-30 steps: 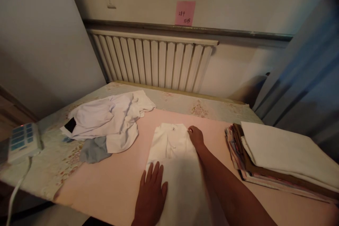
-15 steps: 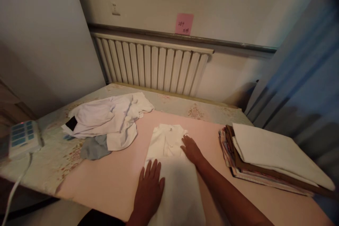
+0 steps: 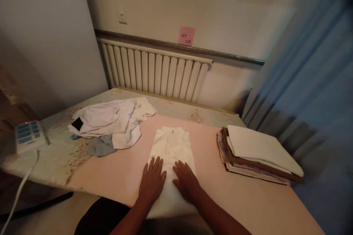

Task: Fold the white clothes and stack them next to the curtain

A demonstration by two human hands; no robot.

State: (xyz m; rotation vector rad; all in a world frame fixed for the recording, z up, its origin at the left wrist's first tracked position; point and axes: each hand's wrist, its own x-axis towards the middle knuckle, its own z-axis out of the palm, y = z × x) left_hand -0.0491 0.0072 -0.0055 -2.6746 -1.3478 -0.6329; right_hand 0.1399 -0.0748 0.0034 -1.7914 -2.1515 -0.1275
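A white garment, folded into a long narrow panel, lies on the pink cloth of the table in front of me. Its neckline, with a small dark label, faces the far side. My left hand rests flat on the garment's left edge, fingers stretched out. Opposite it, my right hand lies on the right part of the fabric, fingers also extended. Neither hand grips anything. The lower end of the garment reaches the near table edge between my forearms.
Loose white clothes with a grey piece are heaped at the left. A stack of folded cloths lies to the right. A white control box with a cable sits far left. Behind stand a radiator and a blue curtain.
My right hand has come down from the garment's upper right edge toward me, level with my left hand. The view has shifted somewhat to the right.
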